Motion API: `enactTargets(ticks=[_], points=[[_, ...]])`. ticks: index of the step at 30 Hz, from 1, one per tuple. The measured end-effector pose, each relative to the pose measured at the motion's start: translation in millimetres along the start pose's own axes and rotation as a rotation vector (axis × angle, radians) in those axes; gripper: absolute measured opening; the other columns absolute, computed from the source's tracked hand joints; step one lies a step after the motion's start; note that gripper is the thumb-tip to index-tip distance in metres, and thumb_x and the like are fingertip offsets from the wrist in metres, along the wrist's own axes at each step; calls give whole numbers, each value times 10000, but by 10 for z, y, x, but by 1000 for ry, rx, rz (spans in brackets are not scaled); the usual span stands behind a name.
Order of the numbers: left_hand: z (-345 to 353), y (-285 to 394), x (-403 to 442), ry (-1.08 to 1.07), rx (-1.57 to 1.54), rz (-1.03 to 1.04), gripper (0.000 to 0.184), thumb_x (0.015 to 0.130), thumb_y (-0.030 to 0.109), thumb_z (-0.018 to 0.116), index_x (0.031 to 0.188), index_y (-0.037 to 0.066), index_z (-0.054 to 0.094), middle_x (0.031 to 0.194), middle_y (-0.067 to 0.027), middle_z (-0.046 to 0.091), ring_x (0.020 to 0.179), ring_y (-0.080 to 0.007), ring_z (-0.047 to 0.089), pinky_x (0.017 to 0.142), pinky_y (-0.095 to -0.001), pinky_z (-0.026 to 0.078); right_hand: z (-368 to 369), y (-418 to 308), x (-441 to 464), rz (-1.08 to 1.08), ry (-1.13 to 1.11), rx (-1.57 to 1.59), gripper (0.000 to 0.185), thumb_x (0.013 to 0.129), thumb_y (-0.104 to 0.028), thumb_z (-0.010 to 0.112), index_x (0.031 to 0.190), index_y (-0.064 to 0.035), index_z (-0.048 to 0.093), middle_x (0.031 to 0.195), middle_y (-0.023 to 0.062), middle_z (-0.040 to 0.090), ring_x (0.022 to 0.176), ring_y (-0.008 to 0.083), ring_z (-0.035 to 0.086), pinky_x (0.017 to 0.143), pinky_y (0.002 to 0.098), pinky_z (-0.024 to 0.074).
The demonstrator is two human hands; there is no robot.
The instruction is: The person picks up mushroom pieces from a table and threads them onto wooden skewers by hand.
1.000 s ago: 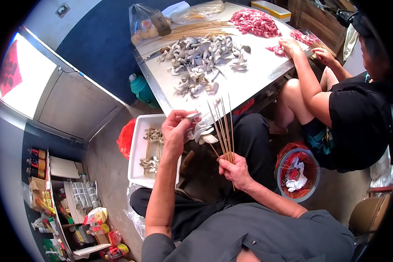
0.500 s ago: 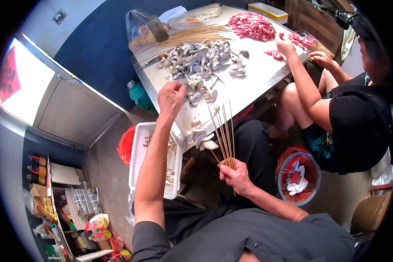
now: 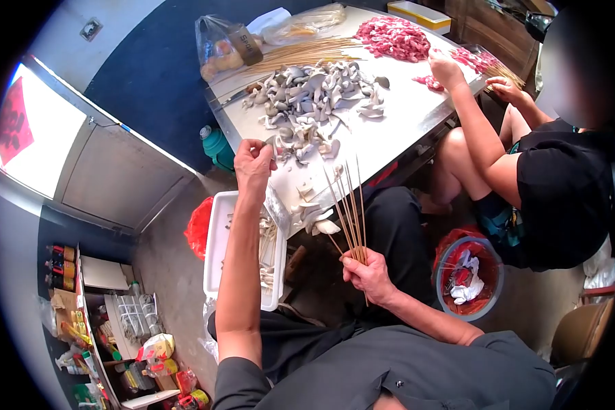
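Note:
My right hand (image 3: pixel 370 275) is closed round the lower ends of several thin bamboo skewers (image 3: pixel 352 212), which fan upward toward the table edge. One skewer leans left, with grey and white mushroom pieces (image 3: pixel 316 216) at its tip. At the table's left edge, my left hand (image 3: pixel 253 169) pinches a small grey oyster mushroom piece (image 3: pixel 274 145), mostly covered by the fingers. Just beyond that hand lies a loose heap of torn oyster mushrooms (image 3: pixel 314 96) on the white table (image 3: pixel 396 96).
Below my left forearm stands a white tray (image 3: pixel 212 273) of mushroom skewers. Loose skewers (image 3: pixel 307 51) and a plastic bag (image 3: pixel 219 51) lie at the back. To the right, a person (image 3: pixel 560 171) handles skewers beside red meat pieces (image 3: pixel 393 39). A lined bin (image 3: pixel 468 280) stands below.
My left hand has moved left and slightly down from the mushroom heap, now with a mushroom piece in its fingers. My right hand and the skewers have hardly moved.

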State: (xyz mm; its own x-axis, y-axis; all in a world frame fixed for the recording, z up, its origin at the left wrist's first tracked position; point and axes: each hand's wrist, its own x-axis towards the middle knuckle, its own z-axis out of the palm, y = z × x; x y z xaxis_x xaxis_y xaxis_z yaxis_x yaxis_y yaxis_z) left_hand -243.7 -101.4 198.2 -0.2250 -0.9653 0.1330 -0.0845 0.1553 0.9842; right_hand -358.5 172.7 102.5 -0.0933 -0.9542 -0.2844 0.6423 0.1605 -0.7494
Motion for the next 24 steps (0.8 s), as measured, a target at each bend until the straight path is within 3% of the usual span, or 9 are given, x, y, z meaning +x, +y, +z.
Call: enactTargets(ticks=[1, 4, 5, 6, 9, 12, 13, 16, 24], points=[[-15, 22, -71, -25, -39, -39, 284, 855, 58, 529, 1130, 2, 493, 741, -70, 645, 612, -97, 572, 545, -202, 452, 7, 0, -2, -2, -5, 2, 137, 915, -152, 607, 983, -35, 587, 658, 47, 597, 411, 26, 363, 381, 177, 278], [-1, 58, -305, -74, -263, -29, 412, 843, 29, 530, 1248, -14, 467, 860, -98, 648, 630, -120, 591, 575, -231, 488, 29, -9, -30, -2, -4, 5, 135, 915, -153, 608, 978, -35, 587, 657, 47, 596, 410, 25, 363, 380, 175, 277], [-40, 22, -336, -120, -299, -78, 453, 826, -12, 528, 1276, -30, 481, 962, -104, 636, 688, -149, 621, 647, -254, 514, 26, -5, -36, -2, -4, 4, 135, 915, -153, 608, 978, -35, 587, 657, 47, 596, 410, 25, 363, 380, 175, 277], [-51, -3, -374, -120, -300, -78, 453, 826, -12, 528, 1276, -30, 481, 962, -104, 636, 688, -149, 621, 647, -254, 514, 20, -1, -37, -4, -2, 0, 134, 915, -154, 607, 976, -36, 586, 656, 47, 595, 410, 25, 363, 379, 175, 276], [-98, -82, -534, -202, -366, -89, 244, 817, -35, 588, 1057, -28, 625, 965, -96, 647, 829, -188, 659, 745, -274, 514, 19, -5, -61, -6, 5, -8, 132, 916, -154, 605, 974, -37, 585, 654, 47, 594, 410, 25, 363, 377, 174, 274], [-91, -18, -672, -183, -390, -147, 215, 836, -19, 621, 1051, -27, 622, 971, -117, 665, 849, -195, 666, 736, -268, 517, 33, -5, -63, -7, 2, -16, 130, 916, -152, 600, 973, -36, 584, 652, 47, 593, 410, 25, 363, 376, 174, 272], [-97, -18, -695, -191, -385, -159, 159, 866, 4, 617, 1022, -24, 620, 1071, -177, 651, 912, -258, 673, 748, -305, 546, 40, -7, -60, -11, -3, -20, 129, 917, -151, 598, 973, -36, 584, 651, 48, 592, 410, 25, 363, 375, 174, 271], [-69, -10, -789, -174, -560, -279, 140, 869, 9, 625, 1005, -24, 618, 1001, -160, 671, 902, -236, 677, 737, -300, 554, 65, -10, -61, -8, -12, -14, 127, 917, -148, 595, 973, -35, 583, 651, 51, 592, 408, 26, 363, 375, 175, 272], [6, -134, -950, -107, -854, -388, 117, 891, 14, 594, 1006, -7, 582, 1069, -210, 639, 971, -323, 649, 844, -417, 551, 59, -35, -81, -2, 2, -16, 110, 912, -135, 597, 969, -41, 584, 649, 23, 585, 424, 22, 373, 389, 174, 280]])
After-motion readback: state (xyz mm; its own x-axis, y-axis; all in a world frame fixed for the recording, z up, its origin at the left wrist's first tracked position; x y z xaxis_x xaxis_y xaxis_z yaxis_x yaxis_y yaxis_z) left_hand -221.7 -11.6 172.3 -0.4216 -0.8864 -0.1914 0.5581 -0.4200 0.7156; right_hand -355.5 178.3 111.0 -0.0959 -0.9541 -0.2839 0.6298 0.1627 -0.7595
